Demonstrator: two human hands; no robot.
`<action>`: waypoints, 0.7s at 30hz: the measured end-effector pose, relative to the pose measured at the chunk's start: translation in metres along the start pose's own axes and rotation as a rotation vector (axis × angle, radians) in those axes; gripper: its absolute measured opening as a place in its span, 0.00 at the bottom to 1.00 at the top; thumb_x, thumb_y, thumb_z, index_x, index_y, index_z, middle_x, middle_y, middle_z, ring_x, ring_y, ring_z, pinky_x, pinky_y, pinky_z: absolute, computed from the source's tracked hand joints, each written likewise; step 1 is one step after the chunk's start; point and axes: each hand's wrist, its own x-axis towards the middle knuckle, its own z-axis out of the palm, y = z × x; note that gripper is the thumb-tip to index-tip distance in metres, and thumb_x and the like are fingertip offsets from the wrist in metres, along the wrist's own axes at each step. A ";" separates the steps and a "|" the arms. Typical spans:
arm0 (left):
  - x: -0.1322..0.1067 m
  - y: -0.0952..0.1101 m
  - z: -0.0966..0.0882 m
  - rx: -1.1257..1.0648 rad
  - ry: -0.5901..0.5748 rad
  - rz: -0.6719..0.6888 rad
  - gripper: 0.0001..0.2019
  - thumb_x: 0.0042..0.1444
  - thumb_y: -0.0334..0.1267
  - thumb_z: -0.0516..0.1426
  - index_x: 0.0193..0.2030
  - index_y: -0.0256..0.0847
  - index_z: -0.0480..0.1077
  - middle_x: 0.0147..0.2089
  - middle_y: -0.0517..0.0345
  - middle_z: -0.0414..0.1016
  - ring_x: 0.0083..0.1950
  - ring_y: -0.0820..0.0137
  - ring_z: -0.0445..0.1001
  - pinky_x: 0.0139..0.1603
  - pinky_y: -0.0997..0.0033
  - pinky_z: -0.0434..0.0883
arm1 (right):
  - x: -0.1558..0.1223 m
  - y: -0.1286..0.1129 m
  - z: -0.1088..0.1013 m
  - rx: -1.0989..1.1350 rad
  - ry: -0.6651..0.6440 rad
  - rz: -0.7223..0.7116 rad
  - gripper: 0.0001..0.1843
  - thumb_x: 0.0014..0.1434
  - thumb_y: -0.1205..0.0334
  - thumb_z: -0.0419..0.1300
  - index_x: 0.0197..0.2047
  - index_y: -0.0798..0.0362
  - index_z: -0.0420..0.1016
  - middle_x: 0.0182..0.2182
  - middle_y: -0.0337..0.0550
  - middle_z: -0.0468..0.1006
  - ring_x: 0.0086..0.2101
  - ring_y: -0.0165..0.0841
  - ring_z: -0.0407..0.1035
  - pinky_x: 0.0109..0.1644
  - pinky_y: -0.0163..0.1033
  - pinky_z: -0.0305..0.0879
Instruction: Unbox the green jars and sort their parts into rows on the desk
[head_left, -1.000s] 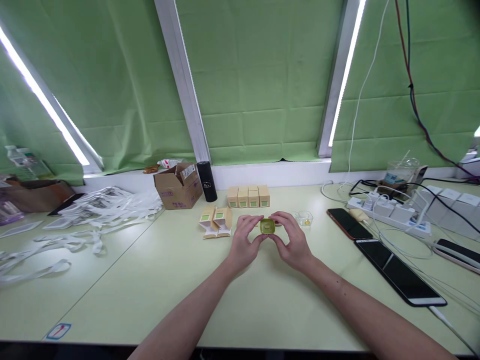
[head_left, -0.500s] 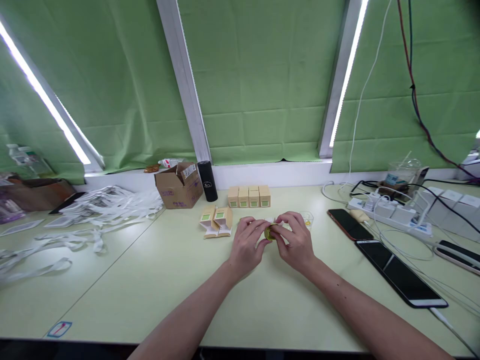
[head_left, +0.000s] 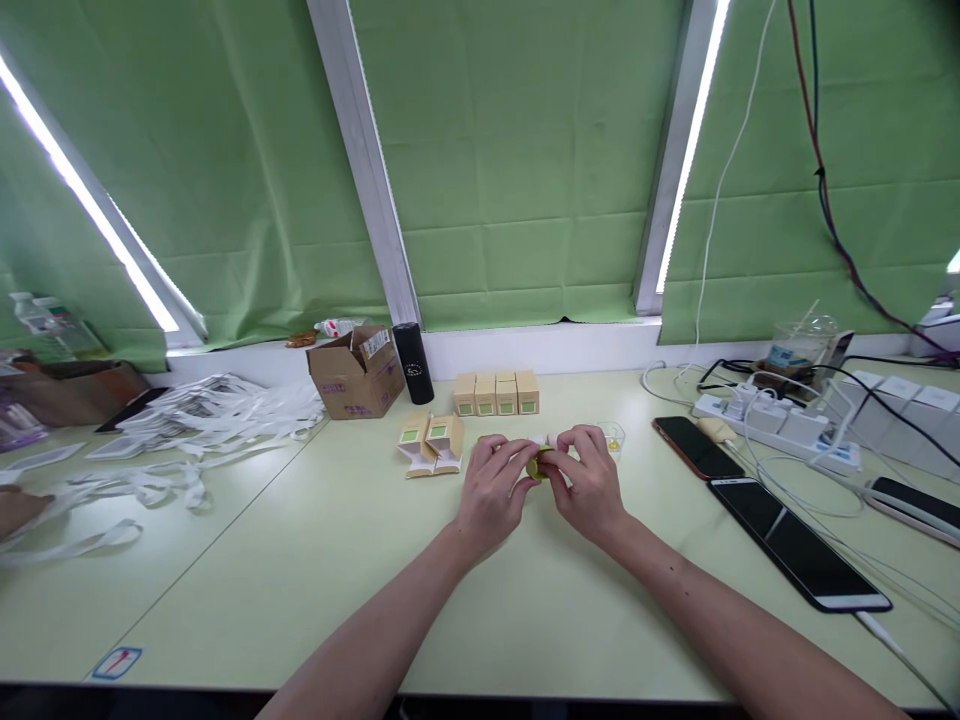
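Taking the small green piece [head_left: 535,467] as the centre of a clock, at the far left edge, near nine o'clock, a part of another person's hand [head_left: 21,510] comes in beside the white straps [head_left: 217,415], which lie in a loose heap. Toward ten o'clock stands a cardboard box [head_left: 352,382] with its flaps open, and close to its right side a black cylinder [head_left: 414,365] is upright. Nearer, a little above nine o'clock, are two opened small boxes [head_left: 432,444], side by side; at eleven o'clock there is a row of four small boxes [head_left: 496,394]. The left hand [head_left: 489,493] has its fingers bent and almost closed, with the thumb at the seven o'clock edge of the green piece and the fingertips at its eleven o'clock edge. The piece is thus pinched between the tips, not in the palm. The right hand [head_left: 591,490] meets it from three o'clock, its fingers curled nearly together, with the fingertips covering the right part; the exact place of its thumb tip I cannot tell. Behind this hand, between two and three o'clock, a clear container [head_left: 614,440] is partly hidden. Farther, around three o'clock, lies a phone [head_left: 697,447].
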 end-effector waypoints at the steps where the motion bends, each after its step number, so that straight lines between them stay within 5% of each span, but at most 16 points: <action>1: 0.000 0.000 0.000 0.001 0.003 0.000 0.22 0.65 0.33 0.61 0.66 0.48 0.71 0.57 0.50 0.81 0.56 0.54 0.71 0.58 0.48 0.73 | 0.000 0.000 0.000 0.003 0.003 -0.002 0.12 0.65 0.71 0.59 0.38 0.45 0.81 0.37 0.47 0.69 0.43 0.44 0.63 0.41 0.49 0.69; 21: 0.002 -0.001 0.003 -0.011 0.082 -0.015 0.20 0.65 0.34 0.62 0.63 0.45 0.72 0.55 0.48 0.82 0.55 0.55 0.73 0.57 0.49 0.73 | 0.004 -0.002 -0.004 -0.095 0.083 -0.201 0.10 0.65 0.75 0.60 0.39 0.51 0.76 0.33 0.45 0.72 0.37 0.38 0.63 0.39 0.43 0.64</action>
